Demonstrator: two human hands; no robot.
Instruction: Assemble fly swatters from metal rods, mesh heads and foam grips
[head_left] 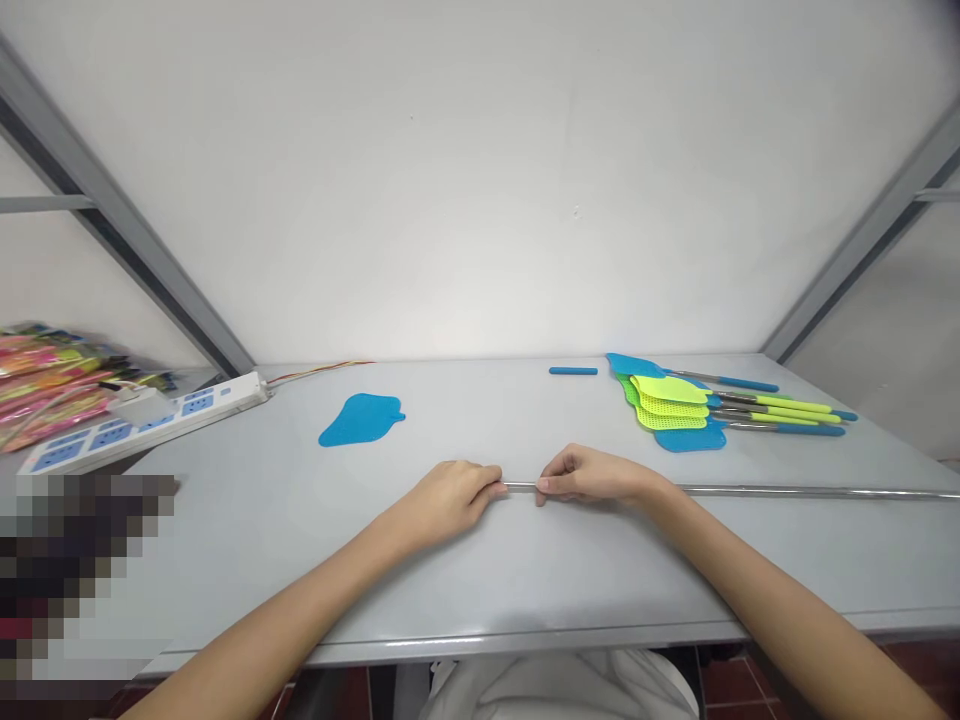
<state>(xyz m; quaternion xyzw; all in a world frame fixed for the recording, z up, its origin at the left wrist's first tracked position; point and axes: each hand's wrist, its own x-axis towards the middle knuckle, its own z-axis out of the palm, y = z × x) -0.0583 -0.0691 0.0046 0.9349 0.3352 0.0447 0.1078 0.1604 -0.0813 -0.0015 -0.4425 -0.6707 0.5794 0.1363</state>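
Observation:
A long thin metal rod [795, 491] runs level across the right half of the table, out past the right edge of the view. Its left end is hidden inside my left hand [454, 500], whose thumb and fingers are closed on it. A short way to the right, my right hand [589, 475] pinches the same rod between thumb and fingertips. Farther back on the left lies a blue fly swatter head [362, 419] with a short neck. A loose blue handle grip [573, 371] lies near the wall, beyond my right hand.
A pile of yellow, green and blue fly swatters [675, 405] with metal shafts lies back right. On the left are a white power strip [187, 405] with a plug in it and bagged colourful items [52, 375]. The grey table [247, 560] meets a white wall.

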